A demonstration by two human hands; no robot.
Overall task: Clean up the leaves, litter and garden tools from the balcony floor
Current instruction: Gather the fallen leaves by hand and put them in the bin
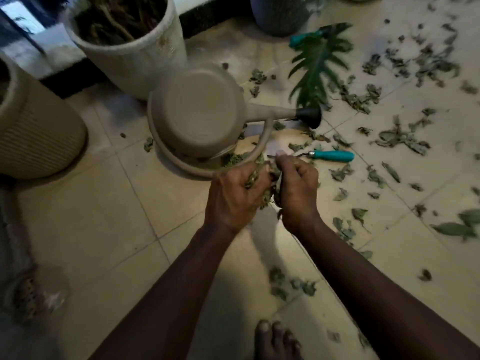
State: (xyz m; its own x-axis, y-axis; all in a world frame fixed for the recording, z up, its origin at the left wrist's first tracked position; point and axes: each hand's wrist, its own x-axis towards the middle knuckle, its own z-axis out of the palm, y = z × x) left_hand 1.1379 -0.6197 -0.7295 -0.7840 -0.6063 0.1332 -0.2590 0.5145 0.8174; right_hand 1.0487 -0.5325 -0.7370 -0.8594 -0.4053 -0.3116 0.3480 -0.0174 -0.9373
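My left hand (233, 193) and my right hand (298, 193) are pressed together above the tiled floor, and both grip a bunch of dry green leaves (270, 178) between them. Just beyond them a beige watering can (197, 113) lies tipped on its side, its black nozzle (310, 116) pointing right. A teal-handled garden tool (332, 155) lies on the floor right of my hands. A second teal tool (305, 37) lies farther back, partly under a large green leaf (317, 66). Loose dry leaves (400, 137) are scattered over the tiles to the right.
Two pale plant pots stand at the left, one (130, 48) at the back and a ribbed one (33, 131) nearer. A dark pot (280, 14) stands at the top. My bare foot (275, 339) shows at the bottom edge. More leaves (291, 284) lie near it.
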